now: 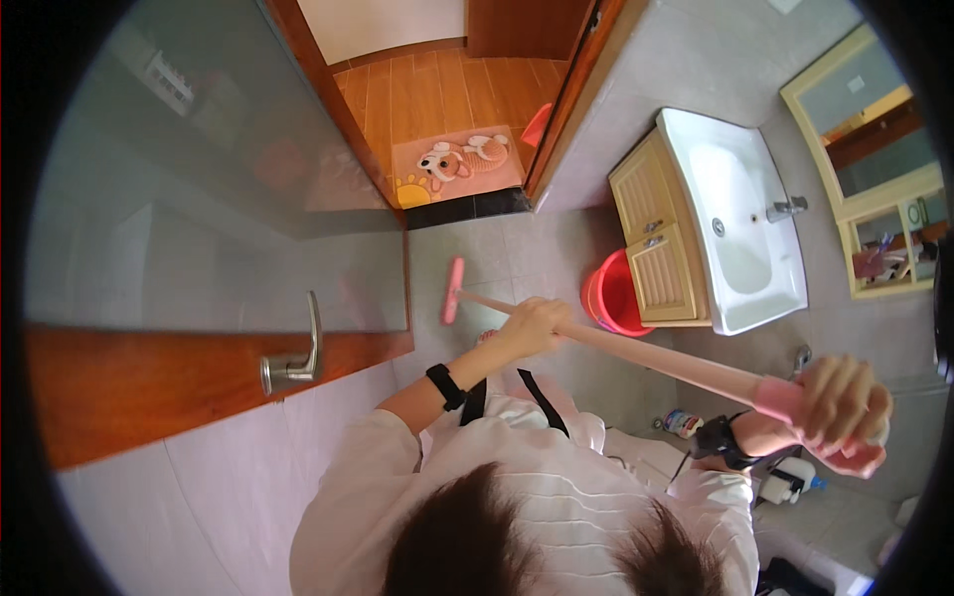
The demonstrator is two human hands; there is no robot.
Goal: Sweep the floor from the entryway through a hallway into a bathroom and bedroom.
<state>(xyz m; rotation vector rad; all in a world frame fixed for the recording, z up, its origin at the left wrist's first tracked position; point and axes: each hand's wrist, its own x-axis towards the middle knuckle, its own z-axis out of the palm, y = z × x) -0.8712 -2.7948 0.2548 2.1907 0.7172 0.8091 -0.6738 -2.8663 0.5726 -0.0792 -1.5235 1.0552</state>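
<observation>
A long pink pole [663, 359] runs from my right side down to a pink floor squeegee or mop head [452, 290] on the grey tiled floor. My left hand [533, 326] is closed around the lower part of the pole. At the upper end, my right hand [846, 410] grips the pole near its darker pink sleeve. The head lies on the floor to the right of the door's edge, near my foot.
A wooden door with a metal handle [309, 357] stands at the left. A red bucket [611, 298] is beside the washbasin cabinet [656, 231] under a white basin [689, 149]. A pink mat [492, 167] lies beyond the black threshold [469, 210]. Bottles [790, 477] stand at lower right.
</observation>
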